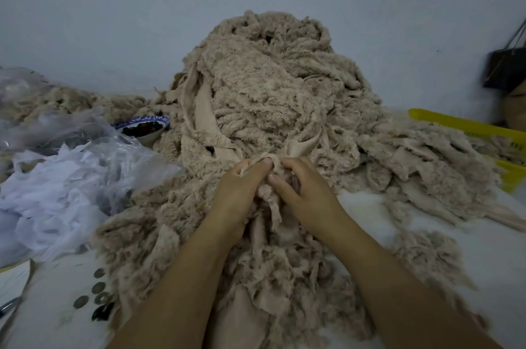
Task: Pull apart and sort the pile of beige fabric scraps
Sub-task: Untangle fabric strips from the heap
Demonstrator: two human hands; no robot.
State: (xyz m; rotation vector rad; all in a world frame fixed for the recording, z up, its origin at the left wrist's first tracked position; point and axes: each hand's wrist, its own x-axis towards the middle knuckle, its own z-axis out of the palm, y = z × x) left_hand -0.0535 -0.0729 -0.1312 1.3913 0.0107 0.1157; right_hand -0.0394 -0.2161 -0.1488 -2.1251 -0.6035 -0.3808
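The pile (273, 86) of beige scraps sits on the white bench (367, 206) against the wall, its loose skirt spreading toward the person. At the near foot of the pile both hands meet on one narrow strip (272, 203). The left hand (236, 200) and right hand (306, 195) each pinch it, with the fingers (257, 169) curled in and thumbs pressed on top, almost touching each other. The strip's long axis seems to run from the pile's foot straight toward the person, its far end buried in the pile and its near end trailing down between the wrists. Since that far end looks tangled under wider pieces, a hard tug may drag the tall heap forward rather than free a single scrap. A slide to the pile's left could bury the patterned bowl (145, 128) or spill into the clear plastic and white cloth (57, 195) there. To the pile's right, flattened pieces (421, 155) lie beside a yellow basket (466, 124), and a collapse could mix into them. The thin strip might also tear.
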